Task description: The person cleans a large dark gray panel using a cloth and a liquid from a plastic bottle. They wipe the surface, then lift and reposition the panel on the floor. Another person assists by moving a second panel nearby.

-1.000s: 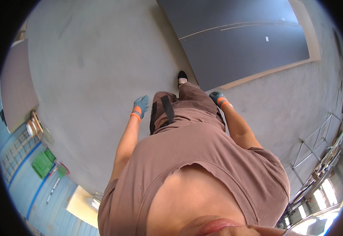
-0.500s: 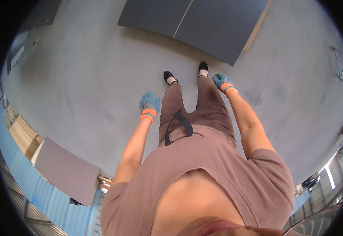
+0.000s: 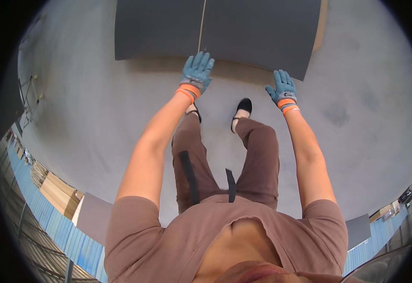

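- Stretching both arms forward, you stand on a smooth grey floor (image 3: 357, 113), facing two dark grey panels (image 3: 158, 28) that lie flat, side by side, at the top of the view; their far ends run out of sight.
- A pale line (image 3: 201, 26) separates the panels, and a light tan board (image 3: 320, 28) shows beyond their right side. A shadow runs along the near edge.
- Your left hand (image 3: 196, 74), in a blue glove with an orange cuff (image 3: 190, 91), is released: palm down, fingers straight and slightly spread, nothing in its grasp. Its fingertips overlap the panels' near edge beside the line; whether they touch, you cannot tell from this angle.
- Your right hand (image 3: 284, 88), gloved alike, is also released and holds nothing; its fingers point forward, thumb out to the side. Its fingertips appear at the near edge, close to the right corner, with contact unclear.
- Below, your black shoes (image 3: 244, 105) stand apart, the left one partly hidden by your forearm. You wear brown trousers (image 3: 262, 155) with a long black strap (image 3: 188, 177) hanging over the left thigh, and a brown shirt (image 3: 177, 254).
- At lower left, a grey sheet (image 3: 92, 217) and tan boards (image 3: 58, 193) stand near a blue wall (image 3: 73, 243).
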Demonstrator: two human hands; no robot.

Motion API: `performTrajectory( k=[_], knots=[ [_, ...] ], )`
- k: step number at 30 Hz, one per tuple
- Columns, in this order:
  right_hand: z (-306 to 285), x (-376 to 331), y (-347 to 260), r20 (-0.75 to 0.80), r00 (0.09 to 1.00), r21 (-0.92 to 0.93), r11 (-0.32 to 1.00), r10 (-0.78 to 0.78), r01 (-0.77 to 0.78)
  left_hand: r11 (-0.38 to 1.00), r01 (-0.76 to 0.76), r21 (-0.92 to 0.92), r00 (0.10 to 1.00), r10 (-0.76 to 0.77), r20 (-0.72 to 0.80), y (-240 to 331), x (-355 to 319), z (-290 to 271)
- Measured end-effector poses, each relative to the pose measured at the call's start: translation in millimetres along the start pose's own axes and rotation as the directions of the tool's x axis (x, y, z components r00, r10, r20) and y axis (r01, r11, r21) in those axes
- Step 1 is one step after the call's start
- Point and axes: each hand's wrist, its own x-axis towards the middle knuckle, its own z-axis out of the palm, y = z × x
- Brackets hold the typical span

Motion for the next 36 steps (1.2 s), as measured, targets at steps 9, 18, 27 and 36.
performTrajectory(
  k=[9, 18, 27, 36],
  knots=[
    [151.5, 145.0, 3.6, -0.215, 0.953, -0.031, 0.977, -0.214, 0.212, 0.977, -0.191, 0.090, 0.972, 0.175, 0.158, -64.6, 109.0, 181.1],
    [219.2, 165.3, 2.2, -0.525, 0.828, -0.034, 0.977, -0.199, 0.213, 0.952, -0.273, 0.137, 0.954, 0.249, 0.170, -85.8, 111.1, 227.3],
    [218.2, 164.5, -3.1, -0.558, 0.800, -0.055, 0.972, -0.221, 0.230, 0.960, -0.280, -0.016, 0.960, 0.280, -0.031, -91.2, 104.5, 243.6],
    [219.4, 163.6, -3.3, -0.540, 0.815, -0.087, 0.977, -0.211, 0.195, 0.957, -0.266, 0.116, 0.962, 0.257, 0.089, -88.8, 105.3, 235.7]
  ],
)
